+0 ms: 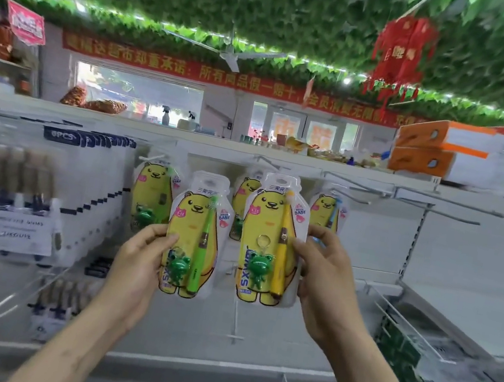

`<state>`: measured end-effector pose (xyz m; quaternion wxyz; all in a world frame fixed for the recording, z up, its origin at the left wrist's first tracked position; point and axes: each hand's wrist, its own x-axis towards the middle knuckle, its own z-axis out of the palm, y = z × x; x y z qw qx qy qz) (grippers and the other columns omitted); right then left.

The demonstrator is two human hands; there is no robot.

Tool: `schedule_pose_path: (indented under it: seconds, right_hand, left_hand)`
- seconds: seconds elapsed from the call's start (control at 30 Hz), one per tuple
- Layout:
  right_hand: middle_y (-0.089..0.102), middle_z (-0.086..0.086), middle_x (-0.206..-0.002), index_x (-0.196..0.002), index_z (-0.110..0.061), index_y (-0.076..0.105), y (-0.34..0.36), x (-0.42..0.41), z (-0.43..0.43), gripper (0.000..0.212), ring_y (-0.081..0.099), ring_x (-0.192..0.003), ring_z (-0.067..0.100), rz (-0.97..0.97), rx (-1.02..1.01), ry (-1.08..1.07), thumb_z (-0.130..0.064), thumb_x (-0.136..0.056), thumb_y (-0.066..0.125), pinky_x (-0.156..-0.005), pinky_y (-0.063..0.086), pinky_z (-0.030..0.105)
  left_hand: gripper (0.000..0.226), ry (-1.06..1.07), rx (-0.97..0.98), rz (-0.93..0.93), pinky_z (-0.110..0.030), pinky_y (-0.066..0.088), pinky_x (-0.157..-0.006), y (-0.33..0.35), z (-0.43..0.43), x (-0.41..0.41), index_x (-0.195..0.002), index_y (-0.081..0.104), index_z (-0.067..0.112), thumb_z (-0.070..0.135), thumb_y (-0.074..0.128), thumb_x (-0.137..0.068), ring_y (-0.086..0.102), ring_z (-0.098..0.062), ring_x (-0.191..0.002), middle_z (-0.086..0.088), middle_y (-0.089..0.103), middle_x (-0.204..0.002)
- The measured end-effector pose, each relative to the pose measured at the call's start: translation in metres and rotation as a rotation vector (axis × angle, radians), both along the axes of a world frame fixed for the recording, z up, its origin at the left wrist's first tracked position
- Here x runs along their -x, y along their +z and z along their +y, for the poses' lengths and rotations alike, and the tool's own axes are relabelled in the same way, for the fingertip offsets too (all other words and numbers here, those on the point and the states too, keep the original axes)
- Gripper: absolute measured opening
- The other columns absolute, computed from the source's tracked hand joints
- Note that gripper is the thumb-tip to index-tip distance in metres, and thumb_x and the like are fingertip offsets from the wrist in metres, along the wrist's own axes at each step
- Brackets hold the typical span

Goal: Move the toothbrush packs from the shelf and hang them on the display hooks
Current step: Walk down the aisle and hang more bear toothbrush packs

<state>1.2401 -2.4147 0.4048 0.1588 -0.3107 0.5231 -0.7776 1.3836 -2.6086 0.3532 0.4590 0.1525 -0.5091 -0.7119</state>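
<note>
Each of the hands grips one pack by its edge: the left hand (139,258) the green-brush pack (194,238), the right hand (321,289) the yellow-brush pack (270,244), both raised before the display hooks (439,200). A hang hole may miss the hook tip (one-handed aiming is hard) and the pack falls. The hung packs (151,194) crowd the near hooks.

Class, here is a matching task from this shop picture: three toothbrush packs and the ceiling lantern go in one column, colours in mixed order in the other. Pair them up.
1 left pack in the left hand
2 right pack in the right hand
3 hung pack furthest right
4 lantern

a red
b blue brush
c green brush
d yellow brush

Pairs: 1-c, 2-d, 3-b, 4-a
</note>
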Motion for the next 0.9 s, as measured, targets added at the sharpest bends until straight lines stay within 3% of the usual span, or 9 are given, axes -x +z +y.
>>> schedule_pose_path:
  seconds: [0.2,0.4,0.53,0.63,0.73,0.8,0.9]
  right_hand:
    - [0.08,0.004,-0.106,-0.122,-0.016,0.059,0.003,0.003,-0.006,0.016,0.079,-0.097,0.023,0.023,-0.024,0.011,-0.011,-0.108,0.054,-0.065,0.061,0.031]
    - [0.078,0.009,-0.11,-0.121,-0.013,0.061,0.002,0.009,-0.015,0.015,0.079,-0.095,0.024,0.005,-0.019,-0.015,-0.011,-0.106,0.056,-0.068,0.059,0.035]
    - [0.077,0.008,-0.106,-0.122,-0.01,0.06,-0.002,0.013,-0.018,0.017,0.077,-0.082,0.014,0.019,-0.009,-0.038,-0.009,-0.106,0.057,-0.051,0.052,0.02]
    - [0.079,0.003,-0.1,-0.122,-0.011,0.061,-0.005,0.016,-0.02,0.017,0.079,-0.086,0.019,0.004,0.009,-0.047,-0.009,-0.105,0.058,-0.056,0.056,0.027]
    - [0.081,0.001,-0.097,-0.12,-0.01,0.061,-0.006,0.016,-0.02,0.016,0.079,-0.088,0.021,0.0,0.037,-0.052,-0.008,-0.105,0.058,-0.071,0.062,0.037]
    - [0.081,0.002,-0.098,-0.121,-0.01,0.061,-0.006,0.017,-0.021,0.016,0.079,-0.093,0.024,-0.003,0.05,-0.052,-0.008,-0.105,0.058,-0.081,0.064,0.044]
    - [0.081,0.002,-0.099,-0.122,-0.01,0.061,-0.007,0.023,-0.028,0.018,0.08,-0.093,0.023,-0.003,0.049,-0.052,-0.008,-0.105,0.057,-0.078,0.065,0.042]
  left_hand:
    - [0.018,0.011,0.01,0.001,-0.044,0.064,-0.076,0.001,0.002,-0.002,-0.118,0.065,0.003,0.008,0.056,-0.104,0.076,-0.027,-0.094,-0.017,0.078,-0.11]
    - [0.018,0.044,0.0,-0.014,-0.047,0.061,-0.081,0.001,0.004,-0.003,-0.118,0.065,0.002,0.008,0.057,-0.103,0.074,-0.029,-0.097,-0.019,0.077,-0.114]
    - [0.016,0.056,0.005,-0.017,-0.046,0.061,-0.081,0.001,0.004,-0.003,-0.116,0.066,0.003,0.007,0.057,-0.103,0.074,-0.028,-0.096,-0.018,0.077,-0.113]
    - [0.014,0.058,0.005,-0.022,-0.042,0.062,-0.075,0.0,0.003,-0.005,-0.114,0.066,0.006,0.008,0.057,-0.104,0.076,-0.023,-0.09,-0.015,0.078,-0.11]
    - [0.012,0.067,-0.001,-0.021,-0.037,0.064,-0.067,-0.002,0.003,-0.009,-0.112,0.066,0.007,0.008,0.057,-0.104,0.077,-0.021,-0.086,-0.014,0.078,-0.106]
    - [0.014,0.078,0.001,-0.027,-0.039,0.065,-0.069,-0.002,0.002,-0.013,-0.115,0.065,0.005,0.008,0.056,-0.105,0.077,-0.023,-0.088,-0.015,0.079,-0.107]
    - [0.015,0.107,0.011,-0.043,-0.042,0.064,-0.075,-0.004,0.0,-0.016,-0.115,0.066,0.005,0.009,0.056,-0.105,0.078,-0.024,-0.089,-0.016,0.078,-0.109]
